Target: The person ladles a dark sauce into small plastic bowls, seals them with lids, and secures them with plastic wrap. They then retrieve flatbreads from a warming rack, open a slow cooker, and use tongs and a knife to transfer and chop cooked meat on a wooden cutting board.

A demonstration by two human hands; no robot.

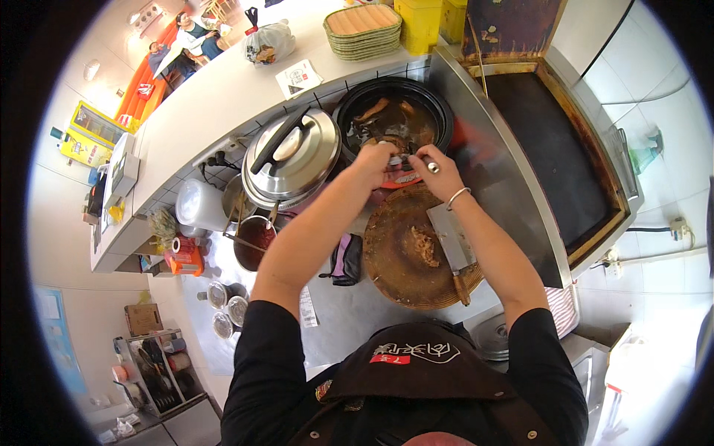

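Observation:
Both my hands are at the near rim of a black pot (pixel 448 120) of dark broth with brown pieces of meat (pixel 372 110). My right hand (pixel 440 175) is closed around a utensil with a rounded metal handle end (pixel 433 167); its working end is hidden. Close beside it, my left hand (pixel 375 161) has its fingers bent near a small shiny piece; whether it grips this is unclear. Below them lies a round wooden chopping block (pixel 390 262) with shredded brown bits (pixel 423 246). A cleaver (pixel 450 234) rests on the block under my right forearm.
A lidded steel pot (pixel 293 153) stands left of the black pot, with a pot of red sauce (pixel 254 245) nearer me. A steel partition (pixel 502 145) separates the block from a flat griddle (pixel 549 145). Stacked trays (pixel 362 33) sit on the counter. People sit beyond it.

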